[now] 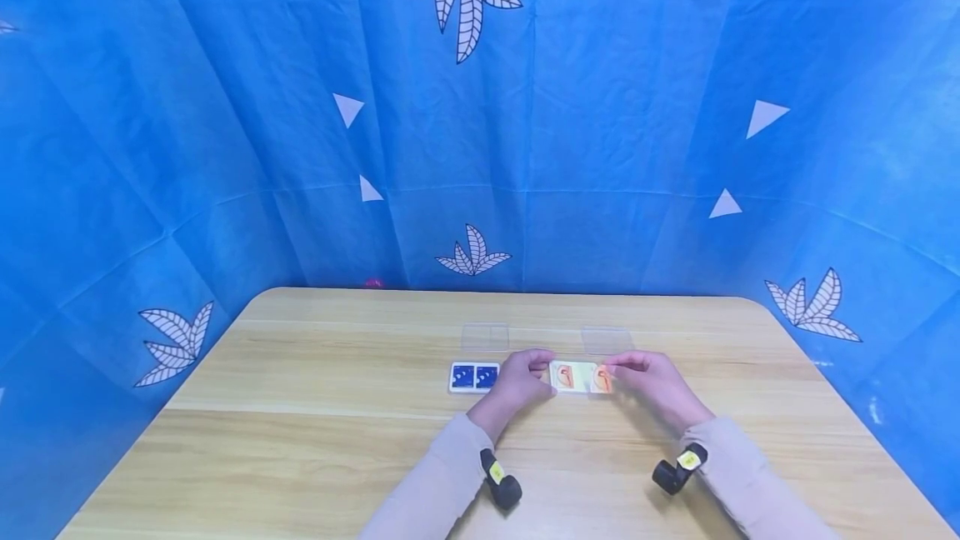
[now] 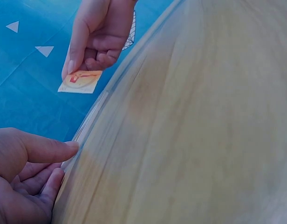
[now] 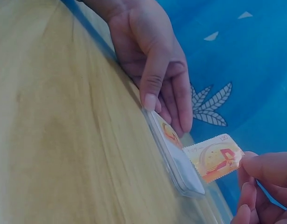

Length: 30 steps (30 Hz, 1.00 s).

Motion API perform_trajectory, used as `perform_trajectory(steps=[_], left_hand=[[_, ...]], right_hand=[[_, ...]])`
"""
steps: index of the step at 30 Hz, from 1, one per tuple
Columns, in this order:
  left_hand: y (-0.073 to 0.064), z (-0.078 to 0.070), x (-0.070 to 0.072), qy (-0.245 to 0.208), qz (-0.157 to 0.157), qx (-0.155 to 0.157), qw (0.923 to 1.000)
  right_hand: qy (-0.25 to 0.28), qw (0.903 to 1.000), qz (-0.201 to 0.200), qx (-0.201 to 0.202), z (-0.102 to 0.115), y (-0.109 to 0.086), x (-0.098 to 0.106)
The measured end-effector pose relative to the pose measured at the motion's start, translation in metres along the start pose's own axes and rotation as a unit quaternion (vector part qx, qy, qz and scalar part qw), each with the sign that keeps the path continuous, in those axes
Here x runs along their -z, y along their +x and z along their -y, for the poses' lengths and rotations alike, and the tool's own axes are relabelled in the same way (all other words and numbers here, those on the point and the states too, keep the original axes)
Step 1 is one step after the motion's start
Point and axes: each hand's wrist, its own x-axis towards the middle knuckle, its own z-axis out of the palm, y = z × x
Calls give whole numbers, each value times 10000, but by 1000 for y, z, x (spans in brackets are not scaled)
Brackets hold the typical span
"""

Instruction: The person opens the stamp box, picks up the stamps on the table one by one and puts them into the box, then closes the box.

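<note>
Between the thumb and fingertips of my right hand (image 1: 654, 379) is a postage stamp (image 3: 217, 157) with perforated edges and an orange-red print. The stamp hovers over the right half of a shallow white plastic case (image 3: 184, 173). In the case's left half lies a similar stamp (image 1: 564, 376); the right half shows bare white. My left hand (image 1: 519, 380) grips the left end of the case, with the thumb (image 3: 152, 100) at its near corner. Left of that hand, a second case (image 1: 452, 387) holds two dark blue stamps (image 1: 462, 377).
Two clear plastic lids (image 1: 485, 337) (image 1: 607, 340) lie flat on the wooden table (image 1: 300, 440), behind the cases. A blue curtain (image 1: 600, 107) with leaf prints hangs beyond the table's far edge and at both sides.
</note>
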Motion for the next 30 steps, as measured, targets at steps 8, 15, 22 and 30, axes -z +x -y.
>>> perform_trajectory(steps=[8, 15, 22, 30], left_hand=[[-1, -1, 0, 6, -16, 1, 10000], [-1, 0, 0, -16, -3, -38, 10000], [1, 1, -1, -46, 23, -100, 9999], [1, 2, -1, 4, 14, -88, 10000]], right_hand=[[193, 9997, 136, -7, -3, 13, -1], [175, 9995, 248, 116, -3, 19, -3], [71, 9993, 289, 213, -5, 21, -5], [-25, 9999, -5, 169, -9, 25, -8]])
